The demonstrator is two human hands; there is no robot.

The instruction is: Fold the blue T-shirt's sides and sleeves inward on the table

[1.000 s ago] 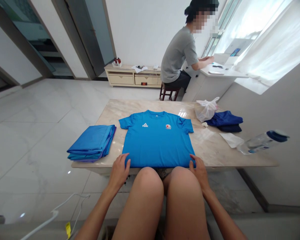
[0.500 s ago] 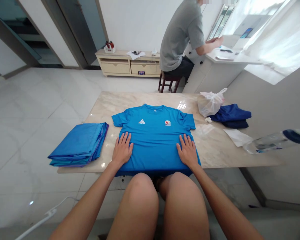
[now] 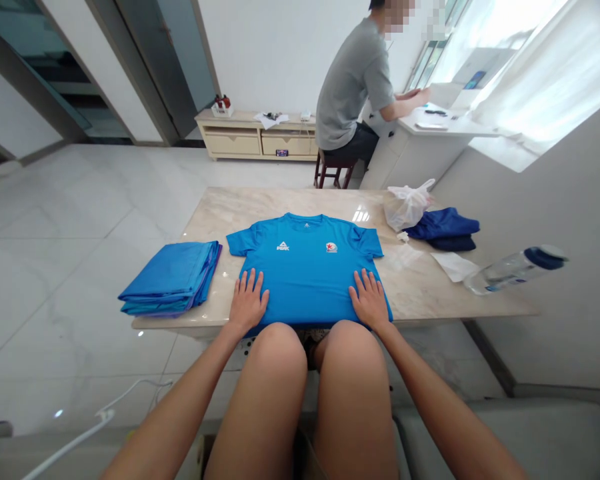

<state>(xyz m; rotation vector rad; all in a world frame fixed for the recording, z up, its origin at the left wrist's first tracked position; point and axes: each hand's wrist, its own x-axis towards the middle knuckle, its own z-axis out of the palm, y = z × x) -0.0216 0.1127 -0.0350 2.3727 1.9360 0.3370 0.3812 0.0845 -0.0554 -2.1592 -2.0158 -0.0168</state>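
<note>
Shirt (image 3: 307, 293), blue and short-sleeved, lay front up on the marble-patterned table (image 3: 415, 293) before the person's knees (image 3: 280, 363), sleeves out, hem at the near edge. From where I stood, the spreading looked nearly done, only faint creases left across the body; no fold had been made in it. The left hand (image 3: 249, 305) and right hand (image 3: 370, 301) rested palm-down near its side edges, fingers spread, gripping nothing. Left of it sat a blue stack (image 3: 167, 275), already folded.
</note>
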